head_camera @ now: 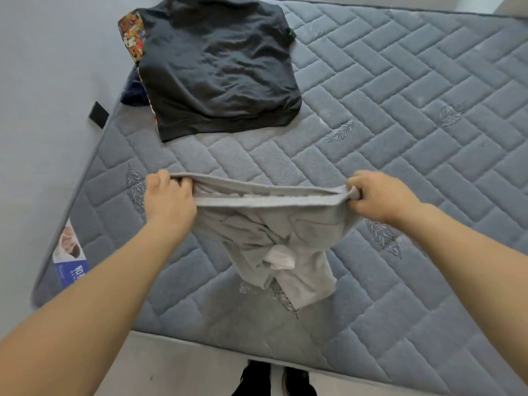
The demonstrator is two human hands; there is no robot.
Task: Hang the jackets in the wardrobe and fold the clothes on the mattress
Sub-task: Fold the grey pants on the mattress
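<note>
A pair of light grey shorts [274, 238] hangs above the grey quilted mattress [400, 138], stretched by its waistband between both hands. My left hand [168, 198] grips the left end of the waistband. My right hand [380, 195] pinches the right end. The legs of the shorts dangle crumpled toward the mattress's near edge, with a white pocket lining showing. A folded black garment [217, 67] lies flat at the far left of the mattress, on top of a patterned orange cloth [132, 32] and a dark blue one [134, 91].
The mattress lies against a pale wall [43, 81] on the left. A printed label [70, 254] sits on its left edge. A black patch [98, 114] is on the wall beside the mattress. My dark shoes [274, 380] stand on the floor at the near edge.
</note>
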